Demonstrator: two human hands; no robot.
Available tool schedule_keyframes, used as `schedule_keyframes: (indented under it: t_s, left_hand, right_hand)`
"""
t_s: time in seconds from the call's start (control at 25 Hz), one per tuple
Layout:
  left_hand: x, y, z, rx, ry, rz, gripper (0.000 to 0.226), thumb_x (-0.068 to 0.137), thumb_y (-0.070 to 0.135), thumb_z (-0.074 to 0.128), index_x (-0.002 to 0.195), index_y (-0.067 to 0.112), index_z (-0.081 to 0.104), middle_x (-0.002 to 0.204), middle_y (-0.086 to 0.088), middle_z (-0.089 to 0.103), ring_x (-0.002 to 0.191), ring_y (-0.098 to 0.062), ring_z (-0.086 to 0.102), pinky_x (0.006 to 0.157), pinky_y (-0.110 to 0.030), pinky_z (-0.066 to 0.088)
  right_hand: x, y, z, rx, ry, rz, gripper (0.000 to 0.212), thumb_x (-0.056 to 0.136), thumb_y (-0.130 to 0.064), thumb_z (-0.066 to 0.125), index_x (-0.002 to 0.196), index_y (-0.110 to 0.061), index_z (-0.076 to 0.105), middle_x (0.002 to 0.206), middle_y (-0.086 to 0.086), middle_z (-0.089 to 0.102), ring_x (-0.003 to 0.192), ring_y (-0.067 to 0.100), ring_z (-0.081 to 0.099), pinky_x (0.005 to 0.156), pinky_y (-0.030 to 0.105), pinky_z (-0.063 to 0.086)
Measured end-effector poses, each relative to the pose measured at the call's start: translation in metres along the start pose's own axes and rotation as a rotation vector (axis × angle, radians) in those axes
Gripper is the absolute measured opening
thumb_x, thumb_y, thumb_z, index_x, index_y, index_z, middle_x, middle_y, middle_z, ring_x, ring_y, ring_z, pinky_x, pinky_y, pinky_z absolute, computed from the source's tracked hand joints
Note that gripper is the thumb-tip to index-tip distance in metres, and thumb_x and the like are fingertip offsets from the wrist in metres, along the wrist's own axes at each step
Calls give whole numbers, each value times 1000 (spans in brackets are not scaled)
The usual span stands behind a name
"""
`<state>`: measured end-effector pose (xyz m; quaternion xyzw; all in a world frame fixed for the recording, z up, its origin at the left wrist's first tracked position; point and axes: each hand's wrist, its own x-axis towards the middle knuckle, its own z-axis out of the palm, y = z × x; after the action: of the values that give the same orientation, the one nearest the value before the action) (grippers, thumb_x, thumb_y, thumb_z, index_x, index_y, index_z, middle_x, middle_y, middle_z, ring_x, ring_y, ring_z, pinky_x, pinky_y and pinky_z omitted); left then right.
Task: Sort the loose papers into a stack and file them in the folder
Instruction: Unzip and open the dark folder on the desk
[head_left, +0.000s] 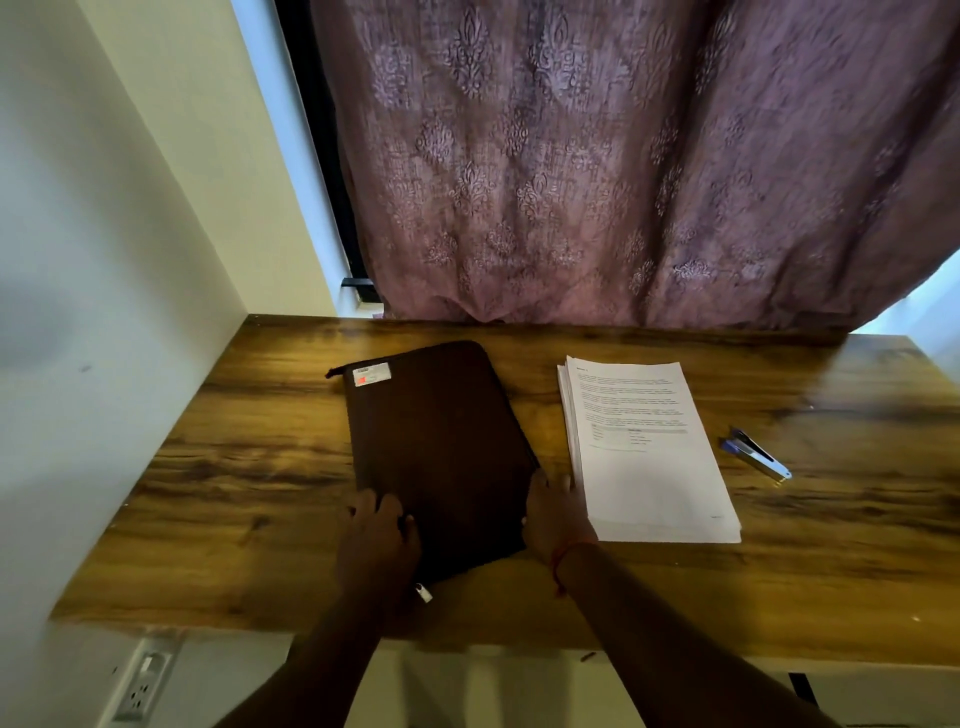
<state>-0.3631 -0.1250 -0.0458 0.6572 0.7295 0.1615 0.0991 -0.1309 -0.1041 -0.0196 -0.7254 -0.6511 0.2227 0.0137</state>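
Note:
A dark brown zippered folder (441, 447) lies closed on the wooden desk (249, 467), a white label near its far left corner. My left hand (379, 540) grips its near left corner, fingers curled over the edge. My right hand (556, 514) holds its near right edge, between the folder and the papers. A neat stack of white printed papers (649, 457) lies to the right of the folder, apart from it. A metal zip pull (423, 592) shows at the folder's near corner.
A blue and silver stapler (758, 454) lies on the desk right of the papers. A mauve patterned curtain (623, 156) hangs behind the desk. A white wall (104, 312) bounds the left side, with a power socket (143, 686) below the desk edge.

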Motion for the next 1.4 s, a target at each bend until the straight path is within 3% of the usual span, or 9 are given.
schedule_keyframes:
  t_s: [0.08, 0.2, 0.28, 0.48, 0.8, 0.96, 1.16, 1.28, 1.4]
  left_hand:
    - [-9, 4, 2, 21, 21, 14, 16, 82, 20, 71, 84, 12, 57, 94, -10, 52, 85, -33, 53, 62, -31, 33]
    - [-23, 15, 6, -6, -11, 56, 15, 84, 22, 67, 91, 12, 59, 96, -8, 51, 85, -29, 55, 62, -30, 36]
    - [-32, 25, 9, -13, -51, 55, 18, 89, 27, 62, 100, 13, 59, 104, -6, 50, 92, -25, 52, 68, -30, 39]
    - [-36, 41, 7, -66, -90, -13, 16, 96, 32, 52, 102, 17, 54, 105, 1, 42, 88, -11, 45, 72, -22, 38]
    - [-30, 53, 3, -146, -108, -120, 11, 98, 29, 52, 92, 20, 49, 105, 4, 41, 71, -4, 44, 62, -17, 35]
    - [-22, 64, 5, -155, -188, -85, 11, 97, 30, 52, 92, 20, 50, 102, 3, 45, 73, -4, 46, 66, -19, 36]
    - [6, 67, 3, -253, -349, 0, 13, 95, 29, 54, 93, 17, 59, 96, -1, 59, 85, -15, 58, 78, -33, 51]
    - [38, 31, -13, -118, -204, 38, 18, 92, 30, 57, 105, 19, 62, 110, -2, 55, 102, -22, 57, 83, -35, 49]
    - [70, -24, -24, 155, -57, -78, 44, 93, 53, 51, 126, 24, 55, 134, -8, 47, 126, -31, 43, 100, -45, 37]
  right_hand:
    - [10, 0, -6, 46, -10, -61, 71, 91, -15, 62, 152, -13, 25, 152, 18, 26, 138, 39, 32, 111, 44, 38]
    - [23, 2, -15, 319, -59, -93, 77, 93, -3, 56, 156, -19, 15, 162, 9, 10, 149, 32, 15, 116, 42, 26]
    - [24, 3, -12, 418, 5, -53, 77, 94, -2, 54, 157, -19, 13, 164, 6, 4, 151, 28, 5, 118, 42, 21]
    - [9, -9, 7, 668, 122, 93, 80, 93, 3, 54, 157, -23, 14, 164, 1, -9, 152, 26, -5, 119, 42, 24]
    - [21, -6, 9, 539, 6, 0, 77, 93, -2, 56, 156, -22, 17, 163, 4, -15, 148, 31, -21, 119, 46, 21]
    - [42, -1, -8, 435, -29, -92, 76, 94, -2, 55, 156, -22, 17, 164, 5, -11, 149, 33, -17, 118, 45, 20]
    - [27, -10, 5, 580, 67, 98, 67, 97, -6, 50, 155, -21, 19, 164, 6, -7, 150, 34, 11, 117, 46, 30]
    - [22, -13, 15, 572, 82, 119, 62, 100, -11, 48, 154, -19, 19, 164, 7, -6, 150, 33, 10, 117, 43, 26]
    - [26, -16, 12, 603, 96, 184, 64, 98, -8, 49, 154, -20, 21, 164, 5, -2, 150, 32, 12, 116, 43, 26]
